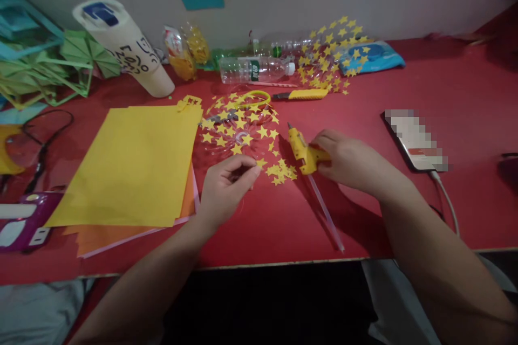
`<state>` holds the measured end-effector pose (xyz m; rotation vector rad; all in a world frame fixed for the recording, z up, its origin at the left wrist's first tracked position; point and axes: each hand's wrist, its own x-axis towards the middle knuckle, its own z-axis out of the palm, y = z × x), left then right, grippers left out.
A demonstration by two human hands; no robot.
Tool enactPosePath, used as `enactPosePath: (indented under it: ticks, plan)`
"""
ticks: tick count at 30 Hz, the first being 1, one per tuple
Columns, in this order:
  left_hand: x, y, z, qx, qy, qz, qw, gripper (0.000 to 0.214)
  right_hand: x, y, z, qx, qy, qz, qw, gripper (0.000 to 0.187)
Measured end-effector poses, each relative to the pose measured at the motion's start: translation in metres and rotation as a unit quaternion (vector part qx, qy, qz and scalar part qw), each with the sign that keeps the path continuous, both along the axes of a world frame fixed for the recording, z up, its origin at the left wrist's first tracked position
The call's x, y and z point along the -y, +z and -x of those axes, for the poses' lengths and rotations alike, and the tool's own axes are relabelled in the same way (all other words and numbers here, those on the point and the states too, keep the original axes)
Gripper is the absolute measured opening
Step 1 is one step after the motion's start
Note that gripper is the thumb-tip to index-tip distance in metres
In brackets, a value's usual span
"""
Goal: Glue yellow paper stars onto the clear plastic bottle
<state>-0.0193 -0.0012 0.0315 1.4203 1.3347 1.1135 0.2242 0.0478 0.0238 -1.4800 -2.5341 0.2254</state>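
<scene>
Between thumb and finger, my left hand (229, 186) pinches a small yellow paper star (261, 163). My right hand (343, 159) is wrapped round the handle of a yellow hot glue gun (300, 148), its nozzle pointing up and away. A long clear glue stick (326, 213) sticks out of the gun's back end. Just beyond the left hand, a clear plastic piece (242, 137) lies covered with several yellow stars. A small pile of loose yellow stars (281, 171) sits between my hands.
Yellow paper sheets (133, 167) are stacked at left. Behind lie a yellow cutter (301, 95), a clear bottle (257, 70), a star-covered clear plastic piece (324, 59) and a blue pack (372, 57). A white tumbler (133, 54) stands back left; a phone (413, 140) charges at right.
</scene>
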Motion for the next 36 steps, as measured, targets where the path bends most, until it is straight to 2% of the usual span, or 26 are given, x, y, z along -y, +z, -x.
enactPosePath:
  ticks: [3, 6, 9, 13, 15, 17, 21, 24, 30, 36]
  plan:
    - [-0.003, -0.001, 0.003, 0.054, 0.018, 0.017, 0.998, 0.006, 0.003, 0.017, -0.001, -0.126, -0.029, -0.012, 0.992, 0.024]
    - [-0.005, -0.001, 0.005, 0.071, 0.023, 0.013, 0.997, 0.007, 0.01, 0.027, 0.003, -0.237, -0.019, -0.018, 0.971, 0.02]
    - [-0.006, 0.0, 0.006, 0.066, 0.026, 0.009, 0.997, 0.008, 0.018, 0.025, 0.014, -0.286, 0.016, 0.008, 0.958, 0.024]
    - [-0.005, 0.004, 0.005, 0.046, 0.035, 0.004, 0.998, 0.01, 0.027, 0.015, 0.022, -0.331, 0.024, 0.112, 0.937, 0.032]
    - [-0.005, 0.005, 0.005, 0.035, 0.033, -0.002, 0.999, 0.012, 0.03, 0.011, 0.022, -0.359, 0.047, 0.138, 0.922, 0.037]
    - [-0.005, 0.004, 0.004, 0.021, 0.029, -0.018, 0.999, 0.013, 0.031, 0.01, 0.022, -0.359, 0.073, 0.142, 0.92, 0.039]
    - [-0.004, 0.002, 0.004, -0.004, 0.025, -0.051, 0.998, 0.012, 0.029, 0.007, 0.024, -0.331, 0.1, 0.096, 0.933, 0.037]
    - [-0.004, 0.001, 0.004, -0.003, 0.022, -0.063, 0.998, 0.012, 0.027, 0.004, 0.026, -0.352, 0.133, 0.061, 0.924, 0.028]
    - [-0.004, -0.001, 0.005, 0.013, 0.02, -0.071, 0.997, 0.012, 0.026, 0.0, 0.028, -0.384, 0.167, 0.051, 0.907, 0.018]
    - [-0.005, 0.0, 0.004, 0.01, 0.021, -0.075, 0.997, 0.012, 0.025, 0.001, 0.027, -0.368, 0.172, 0.023, 0.913, 0.016]
